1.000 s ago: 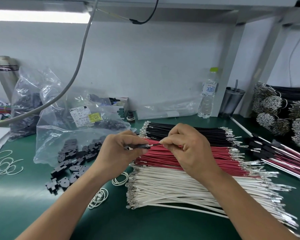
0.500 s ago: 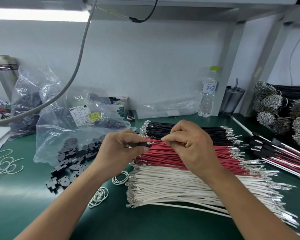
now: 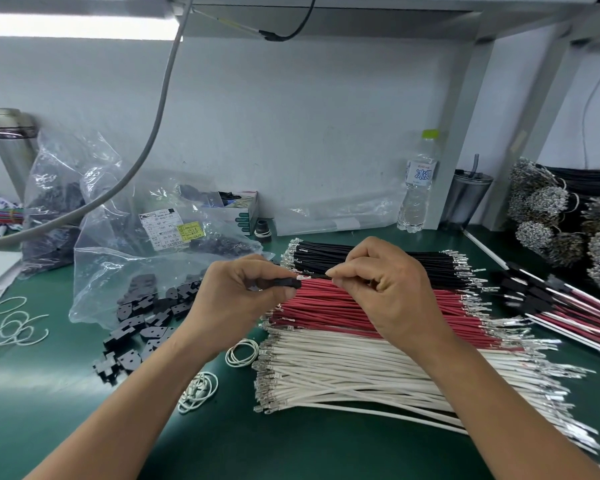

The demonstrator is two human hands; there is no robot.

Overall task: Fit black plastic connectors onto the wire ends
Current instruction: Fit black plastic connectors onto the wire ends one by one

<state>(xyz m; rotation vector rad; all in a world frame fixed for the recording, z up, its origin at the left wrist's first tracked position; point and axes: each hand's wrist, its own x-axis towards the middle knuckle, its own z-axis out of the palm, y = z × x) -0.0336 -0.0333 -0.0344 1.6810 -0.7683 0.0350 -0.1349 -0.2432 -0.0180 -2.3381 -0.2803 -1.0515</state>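
Left hand pinches a connector; right hand pinches a wire with its tip at the connector mouth, above the worktop. We judge the task far from done: a few finished sets at right, big wire stacks and loose connectors left.

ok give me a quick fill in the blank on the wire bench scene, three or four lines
1. The left hand grips a small black plastic ____ at its fingertips.
2. The right hand pinches a thin ____ wire aimed at that part.
3. Of the three flat stacks, the white wires lie ____ to the person.
4. The clear plastic water bottle has a ____ cap.

Missing words: connector; black; nearest; green
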